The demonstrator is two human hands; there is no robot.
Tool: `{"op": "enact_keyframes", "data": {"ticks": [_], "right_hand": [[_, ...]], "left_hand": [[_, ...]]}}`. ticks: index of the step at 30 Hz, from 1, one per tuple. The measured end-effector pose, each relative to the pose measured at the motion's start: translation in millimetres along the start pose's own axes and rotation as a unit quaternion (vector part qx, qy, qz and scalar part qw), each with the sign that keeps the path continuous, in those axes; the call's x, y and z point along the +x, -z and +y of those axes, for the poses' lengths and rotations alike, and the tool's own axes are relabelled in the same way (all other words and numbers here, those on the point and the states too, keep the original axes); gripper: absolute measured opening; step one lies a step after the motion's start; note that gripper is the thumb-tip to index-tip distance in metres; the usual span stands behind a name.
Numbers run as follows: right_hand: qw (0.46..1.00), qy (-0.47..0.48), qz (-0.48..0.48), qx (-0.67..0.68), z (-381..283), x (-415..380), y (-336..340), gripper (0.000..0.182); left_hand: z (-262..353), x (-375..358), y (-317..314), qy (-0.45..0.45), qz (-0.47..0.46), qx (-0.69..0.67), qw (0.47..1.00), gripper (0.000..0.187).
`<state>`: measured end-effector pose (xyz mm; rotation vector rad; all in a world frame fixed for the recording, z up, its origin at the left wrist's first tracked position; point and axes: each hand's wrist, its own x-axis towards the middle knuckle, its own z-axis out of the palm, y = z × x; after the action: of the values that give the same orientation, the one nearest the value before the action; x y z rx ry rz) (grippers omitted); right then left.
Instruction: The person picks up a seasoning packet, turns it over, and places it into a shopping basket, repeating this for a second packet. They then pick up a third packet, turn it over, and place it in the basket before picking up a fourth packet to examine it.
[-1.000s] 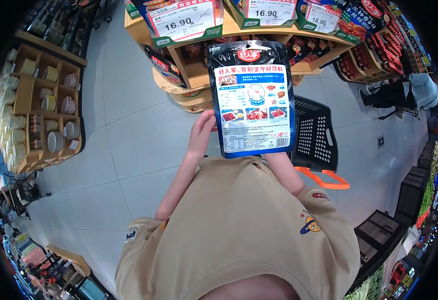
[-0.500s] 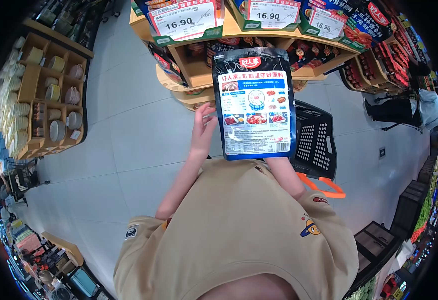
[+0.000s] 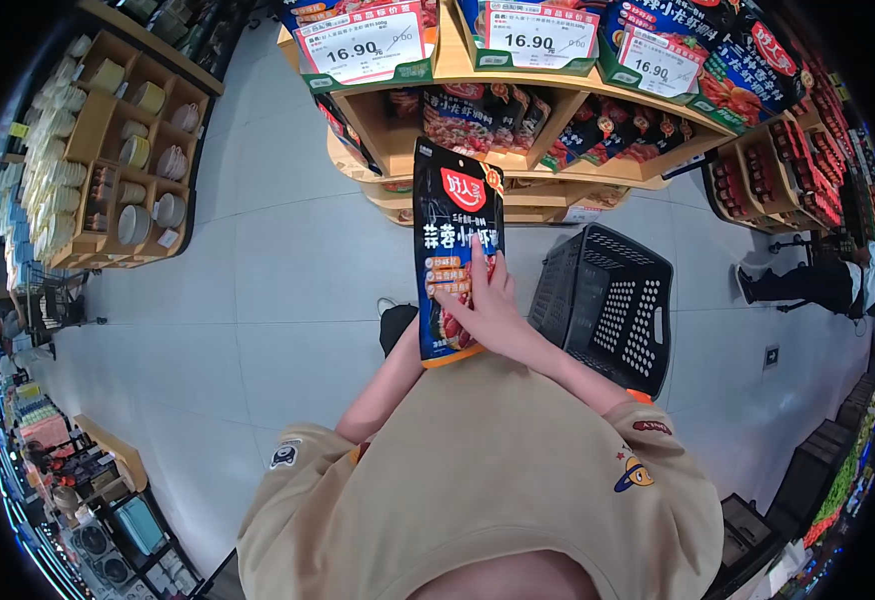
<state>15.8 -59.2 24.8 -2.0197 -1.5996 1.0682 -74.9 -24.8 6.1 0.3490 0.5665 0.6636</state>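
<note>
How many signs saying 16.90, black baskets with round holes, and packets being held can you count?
Signs saying 16.90: 3
Black basket with round holes: 1
Packet being held: 1
Total: 5

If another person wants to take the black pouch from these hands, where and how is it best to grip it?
I would pinch the top edge of the pouch, coming from the shelf side, thumb on the front and fingers behind. That edge looks flat and free, while the right hand spreads over the lower front.
</note>
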Motion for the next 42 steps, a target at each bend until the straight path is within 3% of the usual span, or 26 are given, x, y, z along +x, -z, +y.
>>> {"op": "enact_keyframes", "data": {"ticks": [3, 4, 6, 8, 10, 14, 16, 19, 21, 22, 24, 25, 26, 29, 30, 32, 34, 36, 38, 40, 42], "right_hand": [[0.998, 0.025, -0.057, 0.001, 2.4, 3.9, 7.4, 0.082], [0.997, 0.054, -0.049, -0.01, 7.5, 7.0, 7.1, 0.076], [0.995, 0.084, -0.044, -0.019, 15.8, 15.6, 8.2, 0.071], [0.96, 0.023, -0.041, 0.278, 22.9, 35.8, 12.7, 0.047], [0.945, 0.063, -0.007, 0.32, 54.8, 73.2, 1.4, 0.029], [0.924, 0.07, 0.044, 0.373, 105.2, 159.6, -14.5, 0.024], [0.948, 0.044, 0.1, 0.299, 125.4, 207.7, -16.6, 0.03], [0.938, -0.009, 0.13, 0.321, 129.0, 260.1, -10.0, 0.035], [0.861, -0.218, 0.156, 0.432, 108.5, 281.5, -1.0, 0.039], [0.86, -0.219, 0.159, 0.432, 110.0, 296.5, -1.7, 0.039], [0.866, -0.101, 0.227, 0.435, 133.3, 332.2, -19.1, 0.042], [0.839, -0.06, 0.261, 0.474, 133.1, 342.6, -26.3, 0.046], [0.84, -0.062, 0.26, 0.473, 136.8, 346.5, -31.4, 0.046], [0.906, -0.187, 0.32, 0.206, 135.8, 347.8, -30.4, 0.041], [0.905, -0.188, 0.32, 0.206, 143.8, 351.4, -32.9, 0.041], [0.918, -0.155, 0.261, 0.254, 186.0, 368.2, -49.3, 0.041], [0.927, -0.102, 0.284, 0.225, 172.1, 346.0, -52.1, 0.034], [0.887, -0.04, 0.249, 0.388, 159.0, 327.1, -55.3, 0.025], [0.891, -0.011, 0.273, 0.363, 154.9, 315.8, -58.2, 0.017], [0.853, 0.071, 0.277, 0.437, 150.7, 304.3, -56.0, 0.017], [0.829, 0.056, 0.22, 0.512, 137.2, 280.3, -43.9, 0.022]], "left_hand": [[-4.1, -4.6, 30.2, -0.022, -0.052, -0.07, 0.996, 0.051], [-2.7, -9.8, 34.6, -0.042, -0.083, -0.189, 0.978, 0.048], [2.1, -15.4, 48.5, -0.063, -0.035, -0.22, 0.973, 0.046], [0.9, -20.9, 69.6, -0.117, 0.017, -0.205, 0.972, 0.045], [5.4, -29.7, 85.6, -0.145, 0.046, -0.212, 0.965, 0.045], [19.4, -50.6, 111.2, -0.175, 0.084, -0.22, 0.956, 0.045], [27.8, -57.8, 122.4, -0.182, 0.098, -0.221, 0.953, 0.045], [38.7, -69.8, 139.6, -0.189, 0.118, -0.221, 0.95, 0.045], [45.5, -78.1, 150.6, -0.189, 0.131, -0.22, 0.948, 0.045], [48.8, -80.9, 155.5, -0.191, 0.136, -0.22, 0.947, 0.045], [53.7, -89.2, 165.2, -0.191, 0.147, -0.222, 0.945, 0.045], [56.0, -92.7, 169.3, -0.192, 0.153, -0.222, 0.944, 0.045], [58.1, -95.9, 173.2, -0.193, 0.156, -0.224, 0.943, 0.045], [63.8, -104.2, 181.4, -0.194, 0.168, -0.225, 0.94, 0.045], [66.1, -105.8, 184.3, -0.195, 0.17, -0.224, 0.94, 0.045], [70.2, -108.4, 188.8, -0.196, 0.171, -0.222, 0.94, 0.045], [72.2, -110.0, 191.4, -0.194, 0.172, -0.22, 0.941, 0.045], [72.0, -108.6, 193.2, -0.191, 0.168, -0.221, 0.941, 0.045], [72.6, -104.1, 193.7, -0.187, 0.161, -0.219, 0.944, 0.045], [72.9, -98.5, 193.5, -0.181, 0.151, -0.214, 0.948, 0.045], [73.0, -92.8, 190.8, -0.174, 0.139, -0.21, 0.952, 0.044]]}}
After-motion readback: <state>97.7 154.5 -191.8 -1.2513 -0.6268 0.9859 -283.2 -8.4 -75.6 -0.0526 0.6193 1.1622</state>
